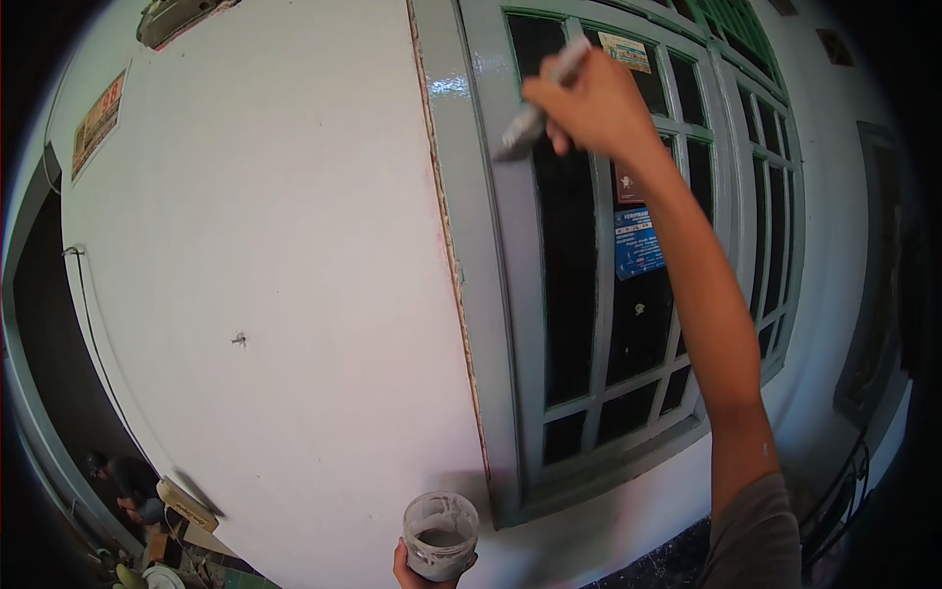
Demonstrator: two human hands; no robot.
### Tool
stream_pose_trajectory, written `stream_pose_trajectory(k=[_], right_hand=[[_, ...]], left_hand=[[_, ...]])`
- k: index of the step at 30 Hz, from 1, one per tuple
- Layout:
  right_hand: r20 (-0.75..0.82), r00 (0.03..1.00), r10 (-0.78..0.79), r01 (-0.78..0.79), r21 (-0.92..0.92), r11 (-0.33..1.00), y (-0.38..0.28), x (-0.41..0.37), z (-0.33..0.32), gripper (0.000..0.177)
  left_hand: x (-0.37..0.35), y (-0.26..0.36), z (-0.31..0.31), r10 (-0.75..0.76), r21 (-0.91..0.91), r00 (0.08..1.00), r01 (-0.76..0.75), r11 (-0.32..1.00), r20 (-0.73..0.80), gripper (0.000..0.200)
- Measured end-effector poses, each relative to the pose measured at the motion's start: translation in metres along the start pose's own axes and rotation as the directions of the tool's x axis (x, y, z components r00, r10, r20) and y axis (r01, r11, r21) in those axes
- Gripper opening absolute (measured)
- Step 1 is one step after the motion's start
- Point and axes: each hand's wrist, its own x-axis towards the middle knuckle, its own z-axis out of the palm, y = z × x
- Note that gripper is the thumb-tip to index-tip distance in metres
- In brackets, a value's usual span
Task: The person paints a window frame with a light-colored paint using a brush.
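Note:
My right hand [595, 102] is closed around the handle of a paintbrush [527, 130]. Its bristles point down and left, against or just in front of the grey window frame [520, 231]; contact is hard to tell. Wet-looking grey paint shines on the frame's upper left part. Low in the view, my left hand [404, 567] grips a clear plastic cup [441, 520] with grey paint in it and smears on its inner wall. Most of that hand is hidden behind and below the cup.
A white wall [334, 255] fills the left, with a small fixture [239, 340] sticking out. Stickers, one of them blue [640, 242], are on the dark panes. At the lower left, another person [126, 486] crouches by a doorway near assorted objects.

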Motion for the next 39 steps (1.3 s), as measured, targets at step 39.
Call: stream_pose_trajectory(k=[39], right_hand=[[-0.486, 0.842, -0.233, 0.343, 0.151, 0.927, -0.007, 0.114, 0.008, 0.026]], left_hand=[[0.01, 0.033, -0.005, 0.124, 0.019, 0.992, -0.123, 0.992, -0.032, 0.057]])
